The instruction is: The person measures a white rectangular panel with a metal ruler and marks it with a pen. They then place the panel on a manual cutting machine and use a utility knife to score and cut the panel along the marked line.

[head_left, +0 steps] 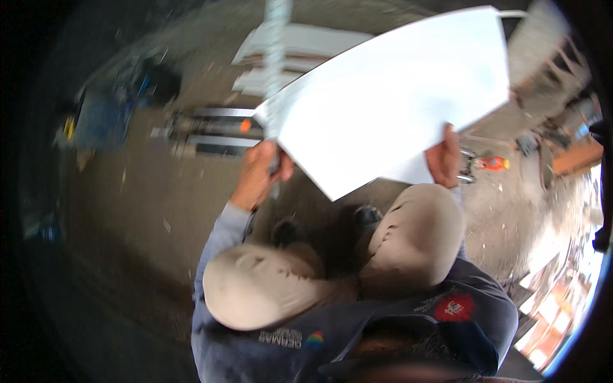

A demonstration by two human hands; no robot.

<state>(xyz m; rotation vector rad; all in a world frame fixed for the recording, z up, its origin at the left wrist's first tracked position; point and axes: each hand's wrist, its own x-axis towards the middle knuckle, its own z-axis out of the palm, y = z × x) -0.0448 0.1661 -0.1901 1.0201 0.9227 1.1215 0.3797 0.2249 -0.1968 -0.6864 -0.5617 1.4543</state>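
Observation:
A large white sheet (389,96) is spread at a tilt in front of my knees, its left part close to my left hand. My right hand (442,156) grips its near right edge, thumb on top and the other fingers underneath. In my closed left hand (262,171) is a long, pale, ribbed strip or rod (276,64), which stretches up past the top of the picture. Motion smears it, so its exact kind is unclear. The strip crosses the left tip of the sheet; whether they touch, I cannot tell.
White panels (306,41) lie stacked on the floor beyond the sheet. Long bars with an orange piece (246,125) are to the left of it. A blue container (102,121) stands at far left. A red-and-yellow handled tool (491,163) lies right of my right hand.

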